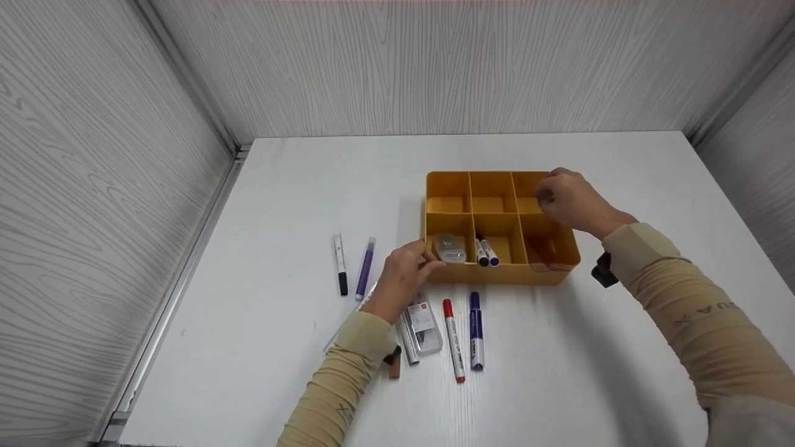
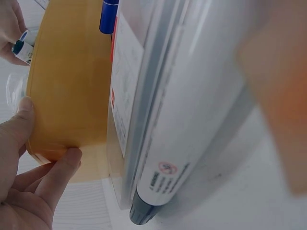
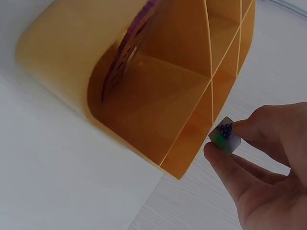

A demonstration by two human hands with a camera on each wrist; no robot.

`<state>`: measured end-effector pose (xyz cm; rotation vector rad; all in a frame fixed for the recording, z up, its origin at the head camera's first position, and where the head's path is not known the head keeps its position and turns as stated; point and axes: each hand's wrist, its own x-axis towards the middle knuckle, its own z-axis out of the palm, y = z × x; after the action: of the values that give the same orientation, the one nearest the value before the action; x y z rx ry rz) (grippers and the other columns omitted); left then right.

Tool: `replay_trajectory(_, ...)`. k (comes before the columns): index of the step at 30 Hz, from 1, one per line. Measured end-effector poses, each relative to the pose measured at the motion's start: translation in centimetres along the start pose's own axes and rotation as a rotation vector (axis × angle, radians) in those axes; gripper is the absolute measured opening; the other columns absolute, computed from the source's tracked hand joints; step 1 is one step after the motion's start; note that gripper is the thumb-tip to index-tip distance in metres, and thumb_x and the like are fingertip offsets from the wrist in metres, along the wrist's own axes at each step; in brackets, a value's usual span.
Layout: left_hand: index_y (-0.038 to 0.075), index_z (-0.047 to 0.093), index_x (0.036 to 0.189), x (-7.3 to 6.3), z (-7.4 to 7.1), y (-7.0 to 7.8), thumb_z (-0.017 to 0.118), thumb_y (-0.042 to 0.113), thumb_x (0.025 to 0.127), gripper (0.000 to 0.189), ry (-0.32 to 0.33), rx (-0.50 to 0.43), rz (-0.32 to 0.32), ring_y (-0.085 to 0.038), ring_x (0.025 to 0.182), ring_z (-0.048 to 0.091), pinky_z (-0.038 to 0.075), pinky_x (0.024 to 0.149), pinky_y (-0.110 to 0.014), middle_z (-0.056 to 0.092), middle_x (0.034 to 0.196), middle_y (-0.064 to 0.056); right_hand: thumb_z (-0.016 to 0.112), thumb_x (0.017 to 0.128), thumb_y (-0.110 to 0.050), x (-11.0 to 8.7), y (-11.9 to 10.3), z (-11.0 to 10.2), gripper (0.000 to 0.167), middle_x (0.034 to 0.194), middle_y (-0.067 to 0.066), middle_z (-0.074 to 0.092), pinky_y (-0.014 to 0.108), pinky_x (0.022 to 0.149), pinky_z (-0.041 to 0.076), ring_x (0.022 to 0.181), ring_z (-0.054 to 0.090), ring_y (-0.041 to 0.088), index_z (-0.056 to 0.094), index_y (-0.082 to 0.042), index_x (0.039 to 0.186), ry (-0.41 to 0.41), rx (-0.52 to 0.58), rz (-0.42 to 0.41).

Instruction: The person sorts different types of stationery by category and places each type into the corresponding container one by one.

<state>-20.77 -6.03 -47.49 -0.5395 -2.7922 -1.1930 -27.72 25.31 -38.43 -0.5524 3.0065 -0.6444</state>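
A yellow-orange box with six compartments (image 1: pixel 503 273) stands on the table. My left hand (image 1: pixel 404 270) grips its front left corner, thumb inside the rim and fingers on the outer wall, as the left wrist view shows. Above the back right compartment, my right hand (image 1: pixel 571 198) pinches a small block with a dark grape print (image 3: pixel 225 134) between thumb and fingertips. A clear plastic case (image 1: pixel 448 248) lies in the front left compartment. Two white markers (image 1: pixel 486 250) lean in the front middle one. A flat piece with a purple edge (image 3: pixel 120 67) stands in the front right one.
Before the box lie a labelled clear case (image 1: pixel 425 329), a grey-capped marker (image 2: pixel 163 177), a red marker (image 1: pixel 453 338) and a blue marker (image 1: pixel 476 332). Left of it are a black-capped marker (image 1: pixel 340 264) and a purple marker (image 1: pixel 366 267). An orange-brown thing (image 1: pixel 395 370) is partly hidden.
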Motion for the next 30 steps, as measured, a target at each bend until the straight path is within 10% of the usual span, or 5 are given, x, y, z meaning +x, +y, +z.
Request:
replay_trajectory(13,0.009,0.062,0.092,-0.1,0.1,-0.3,0.069,0.028,0.091,0.020,0.036,0.015,0.068,-0.011,0.086,0.061,0.054,0.074,-0.023,0.070,0.097,-0.003,0.049,0.093,0.003,2.2,1.0,0.9,0.028,0.110,0.024,0.068,0.050,0.084,0.056,0.089,0.063,0.030,0.069,0.006,0.113,-0.212,-0.086,0.064)
replay_trajectory(21,0.008,0.062,0.092,-0.1,0.0,-0.2,0.069,0.027,0.091,0.020,0.042,0.018,0.086,-0.012,0.083,0.059,0.052,0.072,-0.023,0.068,0.092,-0.003,0.042,0.094,-0.005,3.0,2.2,1.6,0.028,0.065,0.005,0.055,0.030,0.055,0.041,0.060,0.048,0.017,0.066,0.000,0.080,-0.242,-0.055,0.098)
replay_trajectory(30,0.008,0.062,0.092,-0.1,0.0,0.0,0.068,0.027,0.092,0.020,0.030,0.007,0.102,-0.012,0.083,0.060,0.052,0.072,-0.022,0.068,0.093,-0.003,0.031,0.104,-0.027,3.0,2.6,2.4,0.040,0.066,0.002,0.045,0.032,0.059,0.040,0.064,0.047,0.018,0.053,-0.009,0.077,-0.381,-0.064,0.235)
